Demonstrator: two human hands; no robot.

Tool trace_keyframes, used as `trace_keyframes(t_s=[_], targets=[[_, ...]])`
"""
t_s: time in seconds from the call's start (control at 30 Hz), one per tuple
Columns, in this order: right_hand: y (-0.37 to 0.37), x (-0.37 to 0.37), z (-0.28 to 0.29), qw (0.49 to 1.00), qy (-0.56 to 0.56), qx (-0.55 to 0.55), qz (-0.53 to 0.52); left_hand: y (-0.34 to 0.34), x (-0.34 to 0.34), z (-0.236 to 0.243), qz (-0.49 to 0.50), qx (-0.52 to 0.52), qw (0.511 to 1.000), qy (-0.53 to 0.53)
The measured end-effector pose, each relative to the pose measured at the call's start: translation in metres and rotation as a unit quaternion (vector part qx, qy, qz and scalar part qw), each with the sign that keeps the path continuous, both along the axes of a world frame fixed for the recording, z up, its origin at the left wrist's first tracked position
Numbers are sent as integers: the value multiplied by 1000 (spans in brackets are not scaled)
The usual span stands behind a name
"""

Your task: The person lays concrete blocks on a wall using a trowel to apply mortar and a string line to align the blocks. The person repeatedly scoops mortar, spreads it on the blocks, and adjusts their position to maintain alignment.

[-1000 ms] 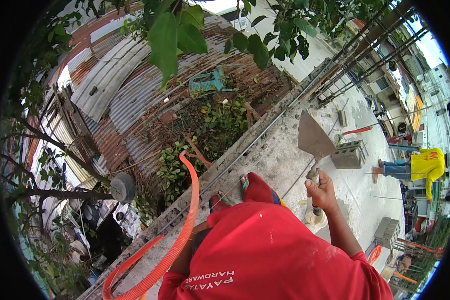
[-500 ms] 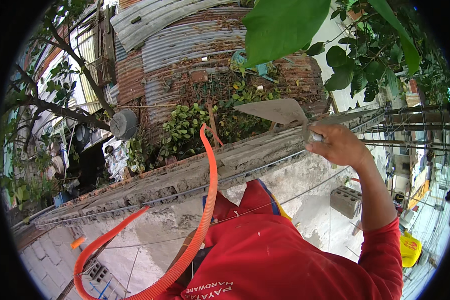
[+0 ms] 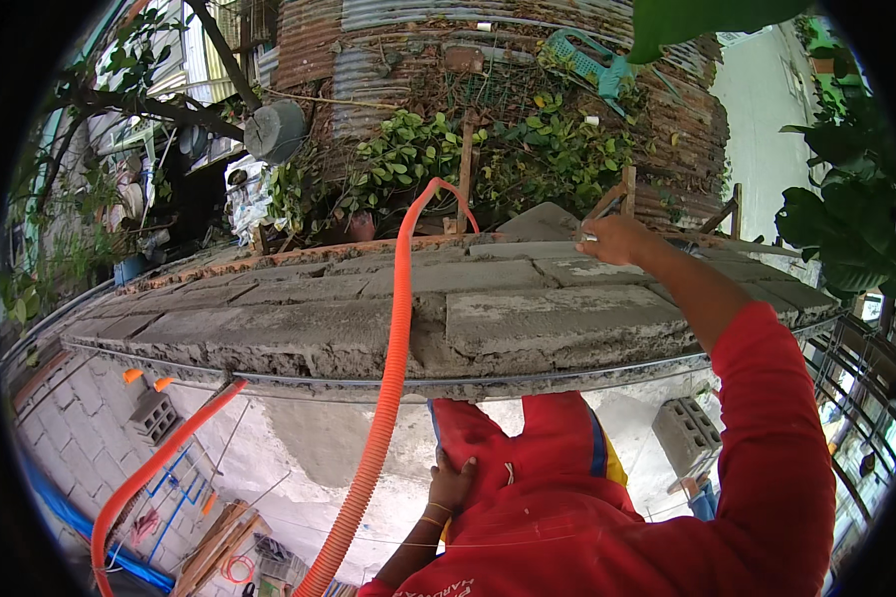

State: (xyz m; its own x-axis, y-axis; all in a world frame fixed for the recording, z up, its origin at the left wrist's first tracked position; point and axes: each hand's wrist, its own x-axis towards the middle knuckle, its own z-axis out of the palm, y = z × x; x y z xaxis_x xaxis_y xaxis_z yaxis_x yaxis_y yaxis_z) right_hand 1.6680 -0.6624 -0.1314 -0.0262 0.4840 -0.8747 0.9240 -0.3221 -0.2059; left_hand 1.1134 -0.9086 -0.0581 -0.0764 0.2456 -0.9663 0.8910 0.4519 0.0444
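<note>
Reaching across the block wall (image 3: pixel 558 310), trowel (image 3: pixel 543 221) in fist

The right hand (image 3: pixel 612 240) is clamping its fingers around the trowel's handle, the blade showing at the wall's far edge near a wooden stake (image 3: pixel 628 189). The left hand (image 3: pixel 452 485) is resting on a red trouser leg (image 3: pixel 468 428); whether its fingers are together, I cannot tell. An orange hose (image 3: pixel 396 338) is crossing the wall left of the trowel, standing in the way, and leafy plants (image 3: pixel 408 149) are crowding beyond
</note>
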Motion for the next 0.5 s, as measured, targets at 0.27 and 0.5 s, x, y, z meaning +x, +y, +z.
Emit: trace_keyframes(t_s=[0.27, 0.5], targets=[[-13, -10, -153, 995, -56, -74, 44, -43, 26, -23, 15, 9, 999, 30], [-18, -40, -215, 999, 23, 26, 28, -38, 36, -25, 21, -23, 996, 84]])
